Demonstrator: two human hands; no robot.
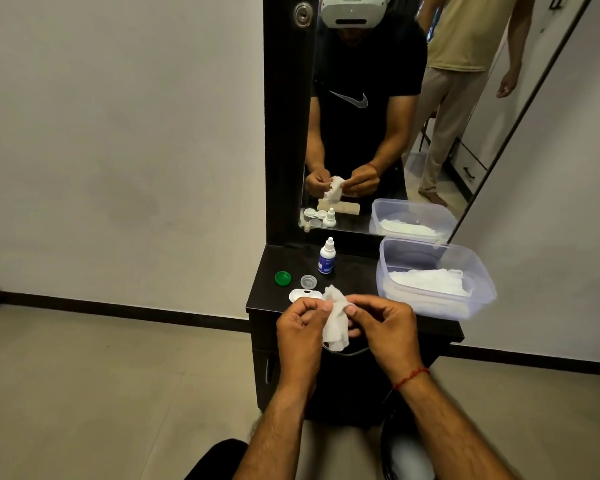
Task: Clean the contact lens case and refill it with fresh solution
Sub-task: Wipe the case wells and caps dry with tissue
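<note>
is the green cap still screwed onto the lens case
No, the green cap lies by itself on the dark tabletop, apart from the white lens case that sits near the left hand.

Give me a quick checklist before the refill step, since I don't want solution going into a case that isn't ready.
1. Caps off the case: ok. The green cap and clear cap lie loose on the dresser top.
2. Case wells dry: cannot tell. The contact lens case is partly hidden behind the left hand.
3. Hands free: not ok. The left hand and the right hand both hold the tissue.
4. Solution bottle reachable: ok, upright behind the caps.
5. Bottle opened: not ok, its cap looks on.
6. Spare tissues: ok, in the plastic container.
</note>
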